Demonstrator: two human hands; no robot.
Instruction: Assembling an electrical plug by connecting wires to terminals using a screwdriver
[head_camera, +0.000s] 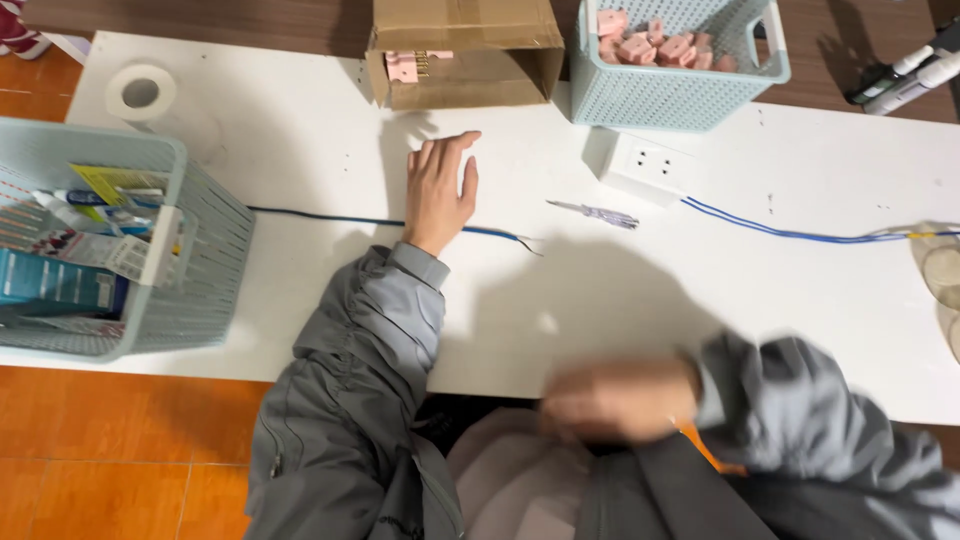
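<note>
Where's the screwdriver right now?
The screwdriver lies on the white table, centre of the head view, between the left hand and the white socket box.

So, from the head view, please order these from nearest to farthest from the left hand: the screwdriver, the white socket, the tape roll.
Measured from the left hand, flat on the table:
1. Screwdriver, lying just to its right.
2. White socket, further right, below the basket of pink parts.
3. Tape roll, far off toward the table's upper left corner.
</note>
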